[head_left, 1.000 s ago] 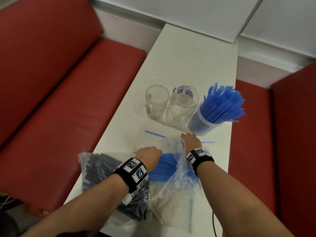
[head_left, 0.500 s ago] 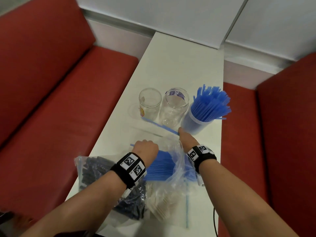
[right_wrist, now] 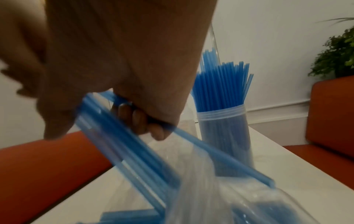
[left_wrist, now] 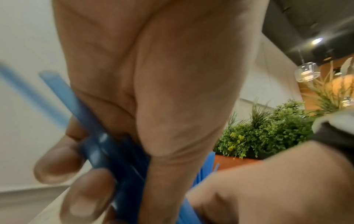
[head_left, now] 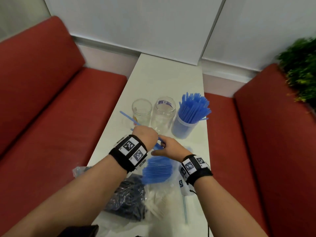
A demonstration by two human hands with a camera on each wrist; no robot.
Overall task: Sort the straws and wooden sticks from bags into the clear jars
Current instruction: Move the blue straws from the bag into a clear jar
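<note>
Lying nearest on the table (head_left: pixel 164 79): bags of dark straws (head_left: pixel 126 199) and wooden sticks (head_left: pixel 157 202). Right hand (head_left: pixel 169 149), fingers curled, grips the blue-straw bag (right_wrist: pixel 201 174) at its zip edge. Left hand (head_left: pixel 145 135) has fingers curled around a few blue straws (left_wrist: pixel 107 151). Beyond: two empty clear jars (head_left: pixel 163 115), then a jar full of blue straws (head_left: pixel 184 124).

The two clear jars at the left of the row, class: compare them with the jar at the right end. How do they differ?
The right jar is packed with blue straws fanning out above its rim; the two left jars hold no straws. The right jar looks blue through its wall; the left two show through clear. All three stand upright, open-topped, in one row on the white table.
</note>
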